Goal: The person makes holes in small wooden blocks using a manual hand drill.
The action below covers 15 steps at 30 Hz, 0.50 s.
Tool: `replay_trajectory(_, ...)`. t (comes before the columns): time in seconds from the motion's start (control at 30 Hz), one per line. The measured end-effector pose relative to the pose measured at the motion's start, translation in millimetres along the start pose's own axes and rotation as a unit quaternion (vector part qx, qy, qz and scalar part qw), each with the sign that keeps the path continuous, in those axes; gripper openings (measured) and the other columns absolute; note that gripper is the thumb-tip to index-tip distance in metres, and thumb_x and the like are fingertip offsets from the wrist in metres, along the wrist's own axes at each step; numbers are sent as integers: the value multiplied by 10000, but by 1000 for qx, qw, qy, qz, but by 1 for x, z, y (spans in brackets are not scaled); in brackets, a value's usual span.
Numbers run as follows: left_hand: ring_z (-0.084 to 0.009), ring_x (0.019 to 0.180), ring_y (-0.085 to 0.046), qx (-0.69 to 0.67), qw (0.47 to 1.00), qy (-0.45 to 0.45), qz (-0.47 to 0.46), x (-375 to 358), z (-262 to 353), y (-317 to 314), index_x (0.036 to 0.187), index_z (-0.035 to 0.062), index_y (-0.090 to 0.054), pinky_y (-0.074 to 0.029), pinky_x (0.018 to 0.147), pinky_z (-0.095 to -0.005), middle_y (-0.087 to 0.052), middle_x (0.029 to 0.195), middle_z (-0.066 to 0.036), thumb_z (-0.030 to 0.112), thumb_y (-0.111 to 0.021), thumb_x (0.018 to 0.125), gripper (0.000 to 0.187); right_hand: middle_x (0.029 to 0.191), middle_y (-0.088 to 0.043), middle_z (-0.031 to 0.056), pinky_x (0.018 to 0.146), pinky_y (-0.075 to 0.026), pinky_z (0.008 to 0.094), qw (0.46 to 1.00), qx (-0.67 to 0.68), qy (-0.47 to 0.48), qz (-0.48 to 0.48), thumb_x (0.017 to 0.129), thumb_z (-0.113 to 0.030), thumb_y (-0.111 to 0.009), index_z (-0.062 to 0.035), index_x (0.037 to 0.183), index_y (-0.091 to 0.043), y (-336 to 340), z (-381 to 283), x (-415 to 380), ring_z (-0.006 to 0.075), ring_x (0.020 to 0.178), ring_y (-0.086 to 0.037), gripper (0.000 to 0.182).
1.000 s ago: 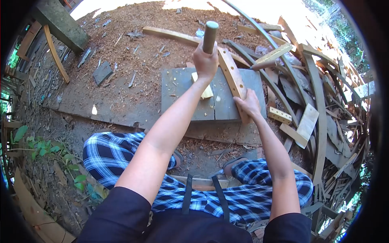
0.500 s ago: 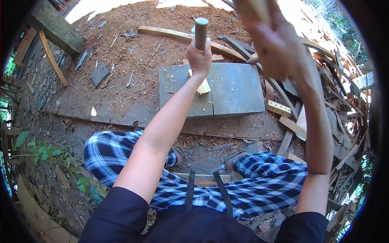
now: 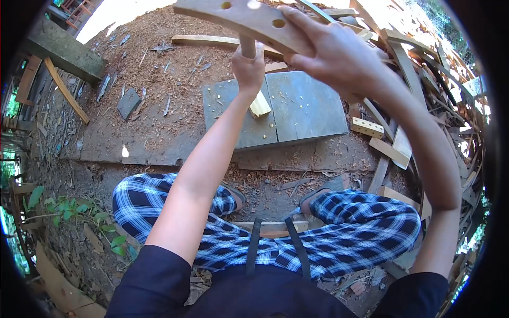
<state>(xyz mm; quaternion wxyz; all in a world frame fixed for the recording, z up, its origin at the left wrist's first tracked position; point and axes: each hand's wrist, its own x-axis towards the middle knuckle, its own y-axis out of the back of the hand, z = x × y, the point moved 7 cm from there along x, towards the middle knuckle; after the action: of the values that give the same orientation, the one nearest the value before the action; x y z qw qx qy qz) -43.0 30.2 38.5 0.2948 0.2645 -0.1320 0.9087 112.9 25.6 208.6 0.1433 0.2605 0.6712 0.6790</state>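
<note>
My left hand (image 3: 249, 68) is wrapped round an upright round tool handle (image 3: 247, 46) above the grey block (image 3: 307, 106). A small pale wood piece (image 3: 260, 106) lies on that block under my left wrist, among light chips. My right hand (image 3: 334, 53) grips the end of a curved wooden piece with round holes (image 3: 249, 18). This curved piece is raised across the top of the view, over the handle, whose upper end it hides. Whether the two touch is not clear.
A small block with several holes (image 3: 367, 127) and wood offcuts (image 3: 389, 152) lie right of the grey block. Scrap wood (image 3: 408, 69) is heaped along the right. A concrete post (image 3: 63, 50) and green plant (image 3: 69, 208) are at the left. My crossed legs (image 3: 318, 238) are in front.
My right hand has come down and left, and the curved holed piece now lies across the top of the view. My left hand and the handle have shifted slightly left.
</note>
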Motion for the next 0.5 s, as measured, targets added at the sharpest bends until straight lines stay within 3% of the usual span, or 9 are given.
replay_trajectory(0.07,-54,498,-495,-11,999,34,-27,2,-10,-3,698,69,-546,-379,462,-261,-525,565,30,120,-658,900,236,1137,-629,255,742,-542,371,994,93,-34,45,821,-511,-620,-102,1482,-345,-22,30,0,265,859,-683,824)
replay_trajectory(0.1,-50,481,-489,-13,997,72,-38,1,-19,-3,690,75,-539,-369,440,-254,-519,556,30,127,-658,903,250,1137,-629,255,742,-542,371,995,89,-32,40,821,-511,-620,-102,1482,-345,-32,31,-5,265,859,-683,824)
replay_trajectory(0.17,-45,462,-480,-32,994,98,-48,-1,-23,1,693,80,-535,-357,422,-247,-517,548,30,135,-658,908,254,954,-687,233,772,-546,425,925,340,-143,87,825,-466,-610,-111,1465,-346,-57,41,-26,318,836,-700,778)
replay_trajectory(0.23,-38,414,-455,-40,994,78,-69,5,-26,-1,714,90,-523,-324,367,-234,-511,532,26,147,-661,916,251,1114,-650,268,872,-516,460,917,306,-216,141,827,-475,-610,-106,1457,-351,-104,59,-47,392,1011,-657,775)
replay_trajectory(0.33,-50,388,-441,-82,987,123,-69,7,-36,-3,733,90,-525,-310,335,-234,-504,524,21,142,-666,910,233,927,-672,312,820,-522,503,931,227,-282,54,825,-489,-617,-113,1466,-351,-193,94,-81,477,900,-661,789)
replay_trajectory(0.4,-57,378,-436,-75,986,132,-75,7,-33,-3,733,82,-524,-303,317,-231,-498,519,14,142,-665,909,234,1128,-644,260,921,-488,452,906,172,-360,-141,829,-503,-639,-78,1487,-321,-215,86,-99,370,1006,-660,846)
replay_trajectory(0.43,-57,380,-434,-77,984,141,-72,7,-31,-2,732,80,-525,-302,319,-229,-496,521,12,142,-663,910,233,1128,-644,260,921,-488,452,905,175,-359,-145,829,-503,-639,-78,1487,-321,-229,86,-102,370,1006,-660,846)
replay_trajectory(0.5,-55,386,-429,-60,988,128,-67,6,-25,1,708,86,-515,-292,320,-224,-494,529,10,145,-658,911,255,1210,-593,200,992,-404,436,973,-19,-227,19,838,-547,-619,-78,1464,-357,-238,72,-103,313,1132,-570,825)
